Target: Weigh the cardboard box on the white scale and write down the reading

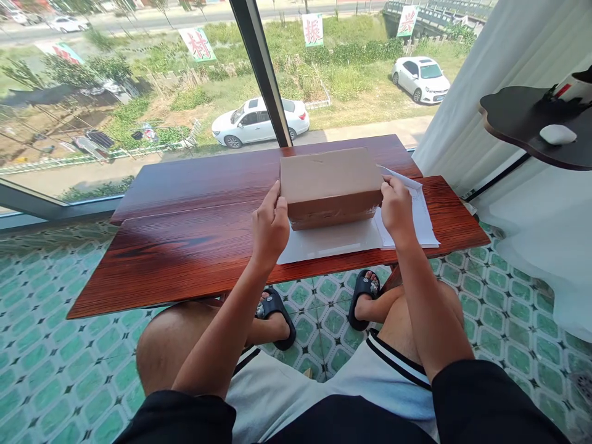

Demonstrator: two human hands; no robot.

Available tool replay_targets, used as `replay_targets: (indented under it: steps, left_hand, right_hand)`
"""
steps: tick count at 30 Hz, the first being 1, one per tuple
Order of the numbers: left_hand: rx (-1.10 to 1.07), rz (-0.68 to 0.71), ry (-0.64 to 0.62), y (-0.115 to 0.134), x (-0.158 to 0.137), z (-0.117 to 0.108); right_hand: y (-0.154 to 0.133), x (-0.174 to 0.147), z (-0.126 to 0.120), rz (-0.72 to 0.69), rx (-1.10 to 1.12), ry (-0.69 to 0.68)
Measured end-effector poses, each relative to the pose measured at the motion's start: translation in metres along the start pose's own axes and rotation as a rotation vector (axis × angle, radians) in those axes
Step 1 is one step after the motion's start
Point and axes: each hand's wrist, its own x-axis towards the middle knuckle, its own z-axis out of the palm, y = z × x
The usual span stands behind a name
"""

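A closed brown cardboard box (330, 179) is between my two hands, over an open book or pad of white paper (411, 209). Whether its underside rests on the paper or hangs just above it I cannot tell. My left hand (272, 222) grips the box's left end, thumb at the near corner. At the opposite end, my right hand (396, 206) has its fingers wrapped on the right side. A glossy white page (328, 243) shows below the box's near face.
The dark red wooden table (185, 246) reaches to a window with a black frame post (263, 68). To the right hang white curtains (476, 80), beside a dark shelf (513, 117) bearing a white mouse-shaped object (558, 134). My knees are close to the table's near edge.
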Motion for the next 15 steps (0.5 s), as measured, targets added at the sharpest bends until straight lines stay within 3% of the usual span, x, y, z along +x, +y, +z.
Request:
replay_targets:
  steps: [10, 15]
  left_hand:
    - [-0.028, 0.007, -0.056, -0.009, 0.001, -0.003]
    - [-0.08, 0.11, -0.078, -0.015, 0.002, -0.013]
  right_hand:
    - [-0.015, -0.006, -0.003, 0.026, -0.308, -0.032]
    - [-0.029, -0.013, -0.001, -0.354, -0.379, 0.187]
